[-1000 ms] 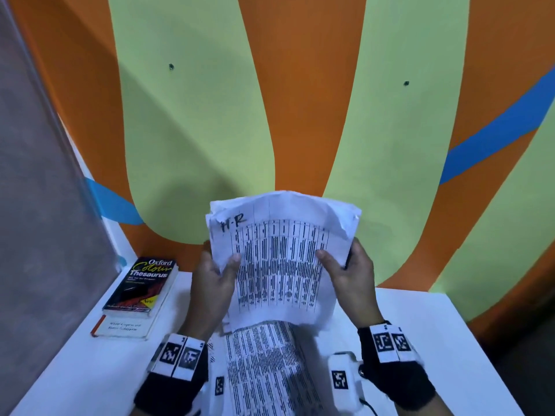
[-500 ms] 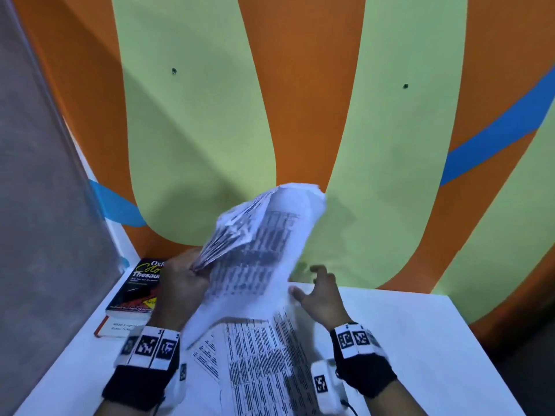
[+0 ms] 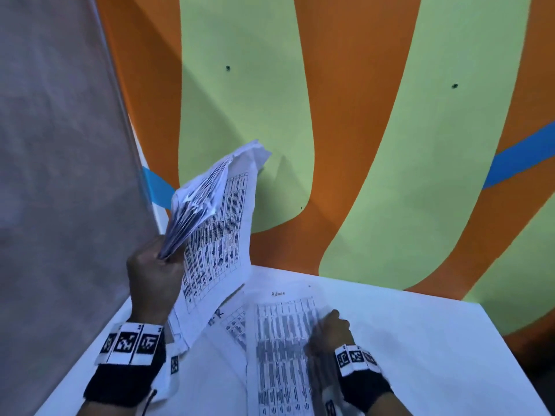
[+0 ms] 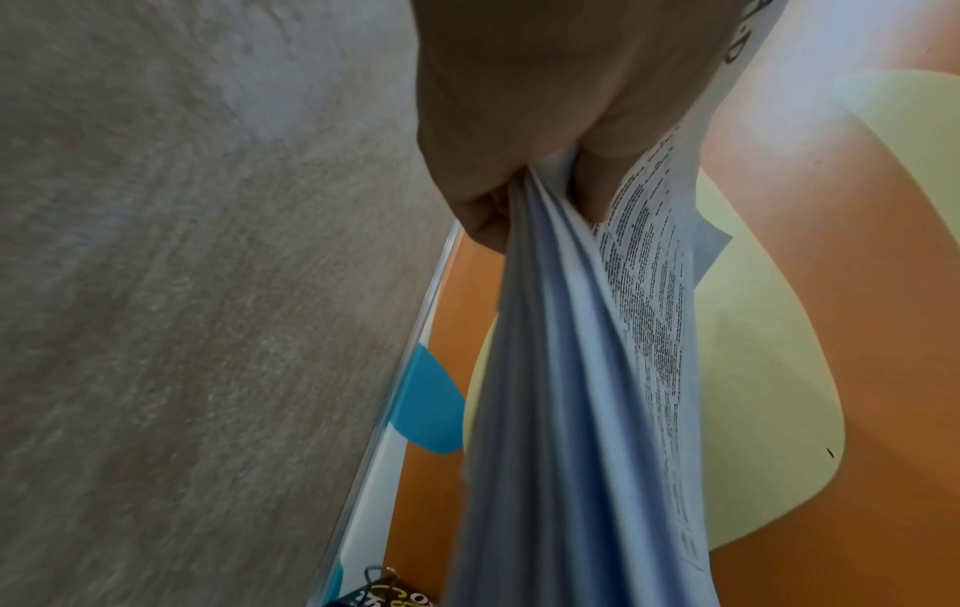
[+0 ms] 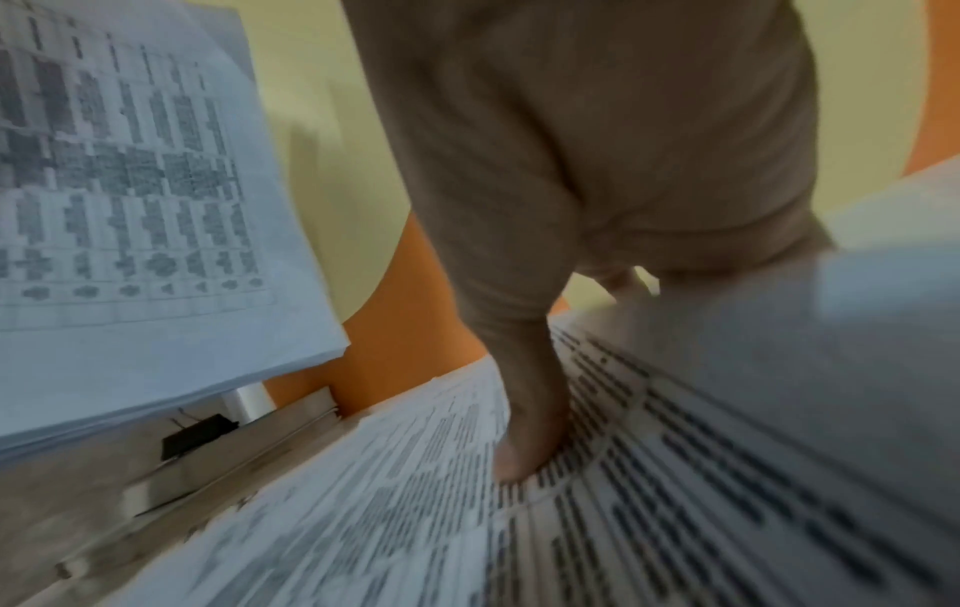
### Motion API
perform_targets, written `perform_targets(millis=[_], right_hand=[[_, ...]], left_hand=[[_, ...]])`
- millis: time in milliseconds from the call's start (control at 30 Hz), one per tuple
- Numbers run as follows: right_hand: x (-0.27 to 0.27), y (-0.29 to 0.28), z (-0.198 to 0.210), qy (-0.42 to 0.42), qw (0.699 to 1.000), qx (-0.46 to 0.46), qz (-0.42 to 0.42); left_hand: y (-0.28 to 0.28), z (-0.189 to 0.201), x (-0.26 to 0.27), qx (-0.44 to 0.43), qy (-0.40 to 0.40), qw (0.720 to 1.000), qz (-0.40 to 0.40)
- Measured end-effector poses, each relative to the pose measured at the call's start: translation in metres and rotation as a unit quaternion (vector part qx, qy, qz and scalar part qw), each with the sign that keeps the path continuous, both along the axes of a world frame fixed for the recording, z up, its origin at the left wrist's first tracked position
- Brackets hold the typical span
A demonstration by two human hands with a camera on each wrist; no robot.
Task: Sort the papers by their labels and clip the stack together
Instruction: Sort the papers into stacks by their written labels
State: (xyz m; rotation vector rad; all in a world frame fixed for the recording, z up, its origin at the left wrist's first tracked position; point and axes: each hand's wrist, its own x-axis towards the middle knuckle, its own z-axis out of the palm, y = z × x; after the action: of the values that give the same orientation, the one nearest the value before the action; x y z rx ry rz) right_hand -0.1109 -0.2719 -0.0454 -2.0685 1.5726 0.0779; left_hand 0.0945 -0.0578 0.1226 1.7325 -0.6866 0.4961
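Your left hand (image 3: 153, 274): fingers clenched round bottom edge of paper bundle (image 3: 210, 211), bundle raised off table, fanning toward 1 o'clock. Your right hand (image 3: 329, 333): at 5 o'clock, blurred, fingers on printed sheet (image 3: 279, 340) lying flat on white table (image 3: 420, 340); whether it grips sheet, cannot tell. Second sheet (image 3: 234, 322) partly under it, toward 9 o'clock.

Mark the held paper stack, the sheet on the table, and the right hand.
held paper stack (image 3: 216, 223), head view, printed face of the outermost sheet
sheet on the table (image 3: 279, 331), head view, printed columns
right hand (image 3: 329, 333), head view, back of hand
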Motion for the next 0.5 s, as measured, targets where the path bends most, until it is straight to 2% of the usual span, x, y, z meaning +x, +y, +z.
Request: perform_targets(millis=[67, 133, 267, 400, 500], right_hand=[[-0.015, -0.008, 0.006, -0.029, 0.999, 0.009, 0.031], [-0.032, -0.018, 0.015, -0.038, 0.997, -0.023, 0.059], [-0.068, -0.043, 0.069, -0.121, 0.981, -0.094, 0.122], [-0.072, -0.059, 0.134, -0.141, 0.96, -0.052, 0.237], [-0.039, -0.055, 0.138, -0.096, 0.952, 0.011, 0.292]], left_hand=[[0.006, -0.001, 0.003, 0.015, -0.017, 1.0, -0.005], [0.013, -0.003, 0.008, 0.023, -0.024, 0.999, -0.003], [0.023, -0.002, 0.012, 0.015, -0.044, 0.999, 0.01], [0.028, 0.0, 0.012, -0.015, -0.023, 1.0, 0.013], [0.027, -0.001, 0.014, -0.021, -0.012, 1.0, 0.013]])
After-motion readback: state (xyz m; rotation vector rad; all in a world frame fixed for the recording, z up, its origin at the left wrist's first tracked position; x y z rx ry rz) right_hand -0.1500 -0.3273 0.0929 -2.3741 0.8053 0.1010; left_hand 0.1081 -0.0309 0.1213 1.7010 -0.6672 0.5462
